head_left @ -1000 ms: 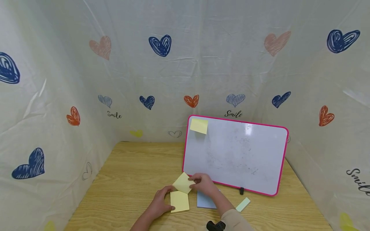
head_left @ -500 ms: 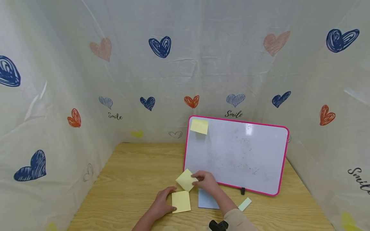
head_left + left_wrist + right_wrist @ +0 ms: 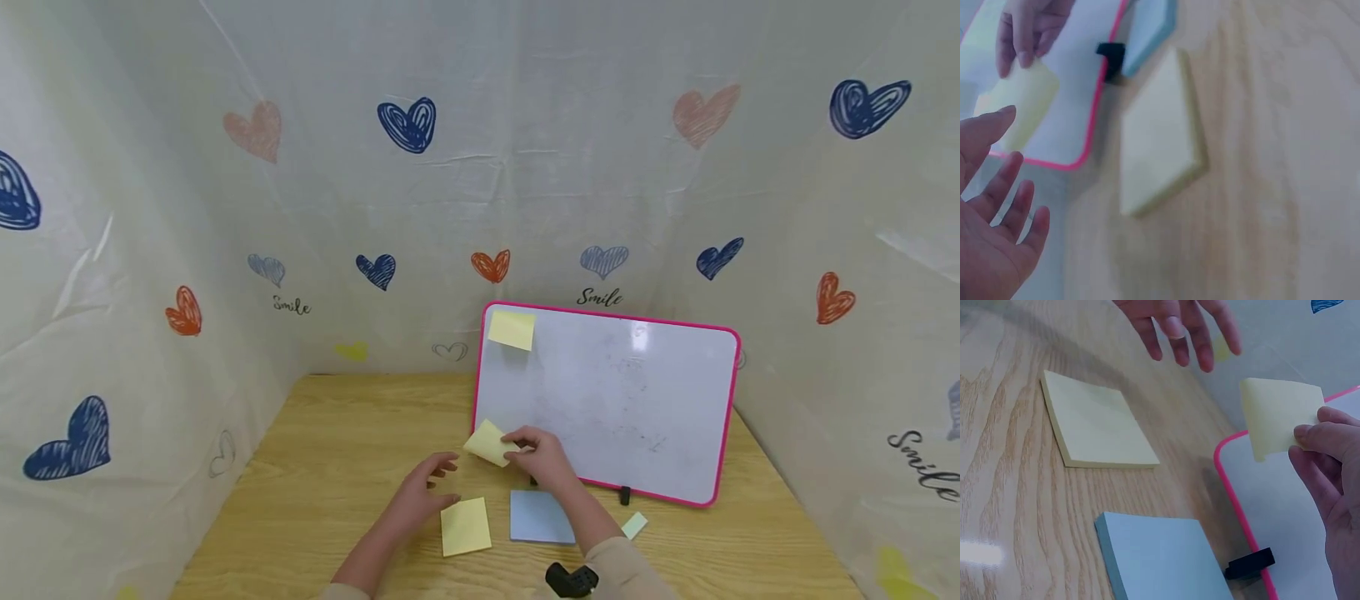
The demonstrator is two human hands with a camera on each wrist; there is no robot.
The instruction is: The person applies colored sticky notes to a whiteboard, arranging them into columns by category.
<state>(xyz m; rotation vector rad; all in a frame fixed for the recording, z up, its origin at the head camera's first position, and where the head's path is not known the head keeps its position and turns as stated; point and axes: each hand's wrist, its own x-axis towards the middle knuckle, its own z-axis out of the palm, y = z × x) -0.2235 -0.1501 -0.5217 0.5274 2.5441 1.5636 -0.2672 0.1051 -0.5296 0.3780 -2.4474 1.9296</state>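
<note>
- Head view: left hand (image 3: 420,493), fingers spread, holds nothing; the yellow pad (image 3: 466,528) lies just beside it on the worktop (image 3: 367,433).
- Between the hands, the loose yellow sheet (image 3: 487,442) is pinched by one edge in the right hand (image 3: 546,460); a light grip should avoid creasing.
- On the right hand's near side lies the blue pad (image 3: 536,517), best left untouched while that hand works.

The person wears pale beige sleeves: the right sleeve (image 3: 626,570) plain and loose, the left sleeve (image 3: 346,592) just an edge. Left hand (image 3: 418,497) and right hand (image 3: 546,459) are bare; a black, bent, rounded device (image 3: 572,580) sits beside the right cuff.
</note>
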